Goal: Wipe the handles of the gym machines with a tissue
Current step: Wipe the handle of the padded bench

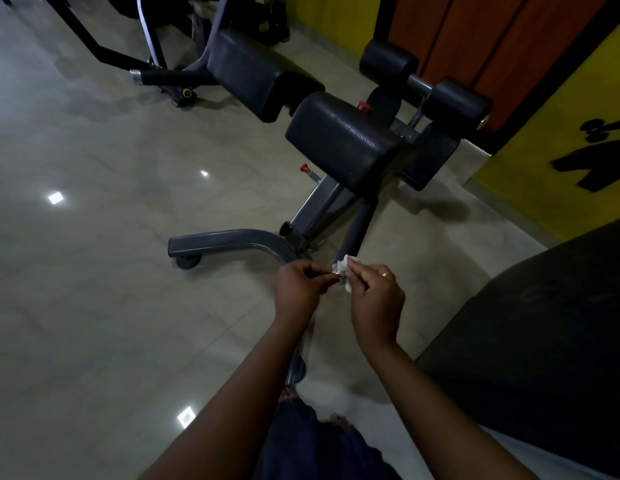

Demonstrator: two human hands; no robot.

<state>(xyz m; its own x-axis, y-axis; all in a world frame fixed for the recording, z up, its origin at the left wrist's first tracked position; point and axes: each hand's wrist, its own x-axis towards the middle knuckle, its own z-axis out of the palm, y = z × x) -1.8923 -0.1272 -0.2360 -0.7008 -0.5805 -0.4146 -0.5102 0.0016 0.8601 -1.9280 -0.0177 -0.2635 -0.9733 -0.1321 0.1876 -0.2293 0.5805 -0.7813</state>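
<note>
Tissue [345, 271] was pinched by left hand [296, 289] and right hand [377, 299] near the bench [343, 140]. Opposed pulling risked tearing it.

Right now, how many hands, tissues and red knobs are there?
2 hands: left hand, right hand
1 tissue
2 red knobs
Total: 5

Crumpled white tissue [344, 271] pinched between both hands above the floor.
</note>
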